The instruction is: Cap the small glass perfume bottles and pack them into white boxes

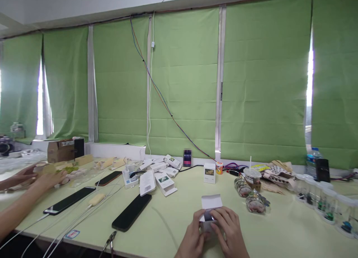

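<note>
White cardboard shows between the person's 2 hands: a small open carton (pixel 212 202), its flap standing up on the far side, at the near part of the pale table (pixel 274 235), right of centre. The left hand (pixel 194 233) rises from the near side, fingers pointing far and curled against the carton's left side, thumb bent in toward its near face. The right hand (pixel 228 228) leans in from the right, back upward, fingers bent over the opening and thumb reaching left across the near face. Both grips are partly closed, about as wide as the carton, and hold it between them; something dark shows in the opening, too covered to name.

Farther off, directly beyond, 1 upright white box (pixel 209 173) stands beside an orange-and-white tub (pixel 219 168). To the left lie a black smartphone (pixel 132 212) and, just beyond it, a heap of small white boxes (pixel 165 181). At far left, another person's hand (pixel 52 179) reaches over the table.
</note>
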`<state>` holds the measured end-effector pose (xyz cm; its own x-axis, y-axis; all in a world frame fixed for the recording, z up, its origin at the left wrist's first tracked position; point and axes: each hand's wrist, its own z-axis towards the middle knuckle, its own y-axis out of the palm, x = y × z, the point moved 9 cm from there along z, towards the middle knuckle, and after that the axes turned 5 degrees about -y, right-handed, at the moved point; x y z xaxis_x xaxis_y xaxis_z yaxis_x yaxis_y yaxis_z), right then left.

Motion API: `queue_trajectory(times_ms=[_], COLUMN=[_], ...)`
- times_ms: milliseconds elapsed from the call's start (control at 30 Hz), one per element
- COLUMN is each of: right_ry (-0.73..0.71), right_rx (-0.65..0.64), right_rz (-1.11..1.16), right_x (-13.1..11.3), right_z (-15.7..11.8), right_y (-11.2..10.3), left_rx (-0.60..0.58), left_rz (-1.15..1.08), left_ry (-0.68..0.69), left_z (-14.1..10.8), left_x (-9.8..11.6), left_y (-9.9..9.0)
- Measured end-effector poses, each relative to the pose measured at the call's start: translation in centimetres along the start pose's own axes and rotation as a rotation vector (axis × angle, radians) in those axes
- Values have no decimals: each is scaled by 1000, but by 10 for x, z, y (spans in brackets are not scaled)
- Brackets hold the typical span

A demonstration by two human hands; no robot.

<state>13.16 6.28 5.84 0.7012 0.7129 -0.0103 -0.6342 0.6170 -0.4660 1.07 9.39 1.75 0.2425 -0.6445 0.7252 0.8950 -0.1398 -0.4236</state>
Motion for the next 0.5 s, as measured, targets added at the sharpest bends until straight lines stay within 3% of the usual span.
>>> queue_trajectory(times_ms=[267,367,500], right_ry=[9,141,431], right_rx=[3,106,275], right_rz=[57,153,249], right_x=[5,14,45], right_z=[-11,-21,-38], right_y=[10,0,-12], left_rx=[27,70,173], left_rz=[-100,-186,-360], left_ry=[-106,-156,-255], left_z=[2,2,4], left_x=[-4,-6,-12], left_y=[0,-3,-11])
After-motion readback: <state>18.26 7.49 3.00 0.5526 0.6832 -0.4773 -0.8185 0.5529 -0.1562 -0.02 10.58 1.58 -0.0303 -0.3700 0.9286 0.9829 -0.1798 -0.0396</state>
